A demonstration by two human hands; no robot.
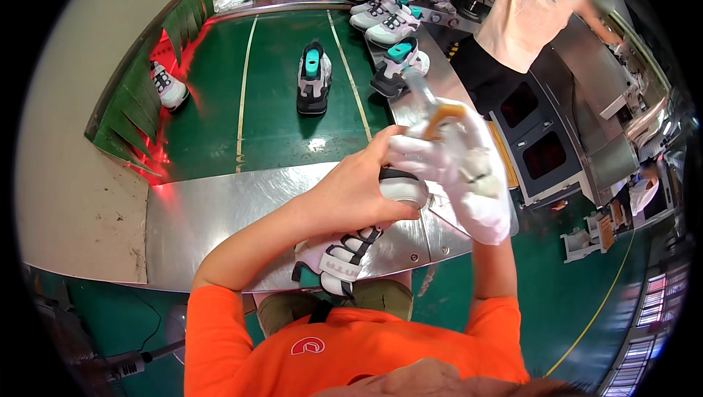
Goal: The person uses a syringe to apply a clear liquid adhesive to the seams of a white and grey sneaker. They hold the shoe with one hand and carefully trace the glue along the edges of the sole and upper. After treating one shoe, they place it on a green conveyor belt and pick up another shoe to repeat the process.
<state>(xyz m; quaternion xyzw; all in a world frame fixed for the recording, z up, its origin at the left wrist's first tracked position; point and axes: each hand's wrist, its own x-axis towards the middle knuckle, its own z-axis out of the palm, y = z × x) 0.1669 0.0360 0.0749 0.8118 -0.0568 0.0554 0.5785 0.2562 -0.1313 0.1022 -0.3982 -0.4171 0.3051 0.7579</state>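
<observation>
A white, grey and black sneaker (340,261) is tilted at the near edge of the metal table, close to my body. My bare left hand (362,184) is closed around its upper end, thumb and fingers on either side of the rounded white and black part. My right hand (472,177), in a white glove, is raised just right of that end. It is closed on a tool with a yellow-brown part (444,117); a pale end sticks out beyond it, blurred, so its kind is unclear. Whether the tool touches the sneaker is hidden.
A green conveyor belt (212,133) ahead carries a sneaker with a teal insert (313,78). Several sneakers (388,20) stand on the metal ledge right. Another sneaker (168,88) sits by green strip flaps (124,122) under red light. Two people (531,9) work beyond.
</observation>
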